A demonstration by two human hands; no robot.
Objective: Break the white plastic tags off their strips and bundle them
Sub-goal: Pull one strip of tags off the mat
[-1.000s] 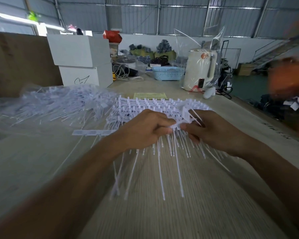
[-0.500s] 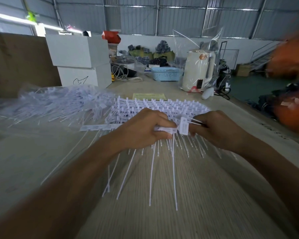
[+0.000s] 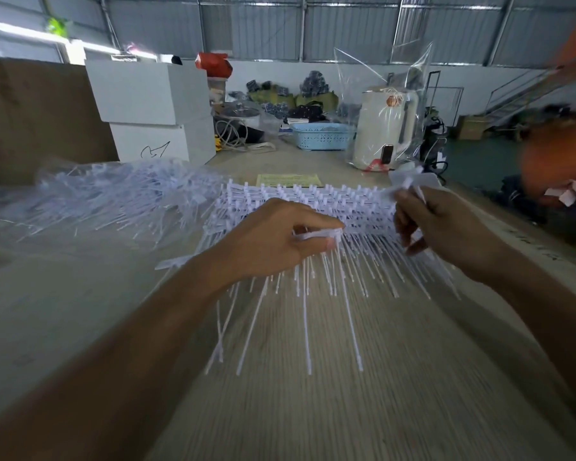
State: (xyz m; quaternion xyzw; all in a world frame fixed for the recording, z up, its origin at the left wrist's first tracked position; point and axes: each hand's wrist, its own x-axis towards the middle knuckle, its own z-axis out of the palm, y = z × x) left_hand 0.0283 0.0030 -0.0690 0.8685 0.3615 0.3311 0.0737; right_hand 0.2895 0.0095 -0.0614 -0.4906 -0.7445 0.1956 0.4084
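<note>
While both forearms reach forward over the pale wood-grain tabletop, the left hand is curled with its thumb and forefinger pinching the head end of a white plastic strip of tags, whose thin stems hang down and fan out toward the near edge. Up and to the right, the right hand is raised a little higher, its fingers folded round a small bunch of loose white plastic tags whose flat ends stick out above the knuckles; this bunch is blurred.

Between and just behind the hands lies a flat stack of white tag strips, rows of small blocky heads on top and long needle-like stems pointing toward the person. To its left a heap of more white tags sits in a crinkled clear plastic bag. Past the stack a yellow-green paper sheet lies flat. Farther back stand two stacked white cardboard boxes, a light blue perforated plastic basket and a cream electric kettle wrapped in clear film. An orange blur fills the right edge.
</note>
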